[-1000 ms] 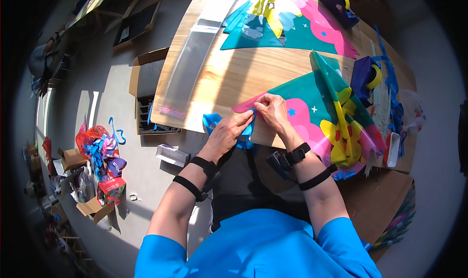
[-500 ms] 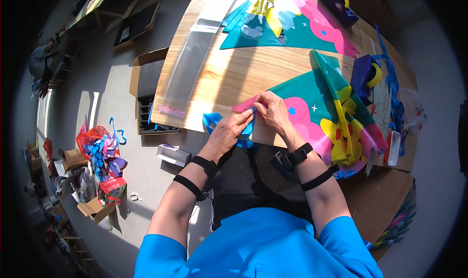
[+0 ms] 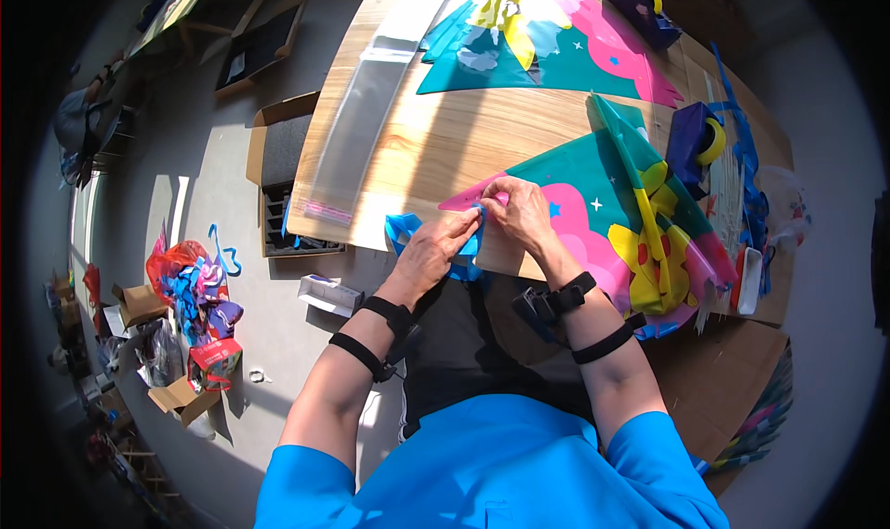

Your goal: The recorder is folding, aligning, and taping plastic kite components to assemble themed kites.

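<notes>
A teal, pink and yellow printed plastic kite (image 3: 582, 172) lies partly folded over the table's near edge, its pink corner between my hands. My left hand (image 3: 432, 254) pinches a blue ribbon (image 3: 402, 227), whose loops hang over that edge. Right beside it, my right hand (image 3: 521, 216) pinches the kite's pink corner between thumb and fingers, close to the ribbon. The fingertips nearly meet and hide where ribbon and corner come together. Another kite (image 3: 556, 51) of the same print is spread farther back on the wooden table (image 3: 399, 144).
Tape dispensers (image 3: 691, 149) stand on the right, with thin white sticks (image 3: 728, 191) and blue ribbon (image 3: 749, 177) beside them. A long clear plastic sleeve (image 3: 357, 126) lies along the left edge. On the floor are an open carton (image 3: 278, 140), a white box (image 3: 330, 294) and bundled colourful fabric (image 3: 199, 293).
My right hand's fingers have shifted slightly at the pink corner, and more pink shows between them. My left hand has barely moved.
</notes>
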`<action>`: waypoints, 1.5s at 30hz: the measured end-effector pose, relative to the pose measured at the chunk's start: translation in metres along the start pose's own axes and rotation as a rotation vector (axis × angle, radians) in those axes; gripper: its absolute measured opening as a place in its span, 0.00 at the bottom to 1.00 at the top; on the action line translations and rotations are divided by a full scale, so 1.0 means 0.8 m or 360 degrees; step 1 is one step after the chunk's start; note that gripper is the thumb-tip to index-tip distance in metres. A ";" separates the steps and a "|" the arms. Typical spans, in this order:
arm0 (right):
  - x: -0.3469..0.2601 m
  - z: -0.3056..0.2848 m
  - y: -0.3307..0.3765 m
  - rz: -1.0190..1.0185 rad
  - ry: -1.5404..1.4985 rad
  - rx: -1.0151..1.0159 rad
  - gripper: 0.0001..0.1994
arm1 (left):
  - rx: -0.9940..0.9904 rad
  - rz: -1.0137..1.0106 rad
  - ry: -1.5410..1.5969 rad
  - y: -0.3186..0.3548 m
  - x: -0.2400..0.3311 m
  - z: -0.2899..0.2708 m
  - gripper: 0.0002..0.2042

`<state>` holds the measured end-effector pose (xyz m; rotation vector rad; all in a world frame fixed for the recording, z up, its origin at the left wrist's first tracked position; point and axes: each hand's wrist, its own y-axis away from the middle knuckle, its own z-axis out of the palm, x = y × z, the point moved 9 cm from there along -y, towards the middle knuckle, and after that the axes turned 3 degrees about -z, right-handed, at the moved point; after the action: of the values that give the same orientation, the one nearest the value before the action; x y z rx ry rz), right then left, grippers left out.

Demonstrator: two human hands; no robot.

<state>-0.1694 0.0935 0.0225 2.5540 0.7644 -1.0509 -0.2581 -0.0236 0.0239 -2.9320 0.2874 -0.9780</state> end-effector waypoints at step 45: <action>0.006 -0.013 0.000 0.0188 0.0553 0.0311 0.19 | -0.0041 -0.0082 -0.0029 0.002 -0.006 0.004 0.34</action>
<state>-0.1607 0.0993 0.0265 2.9548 0.6043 -0.6832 -0.2607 -0.0246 0.0184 -2.9843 0.2262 -0.9606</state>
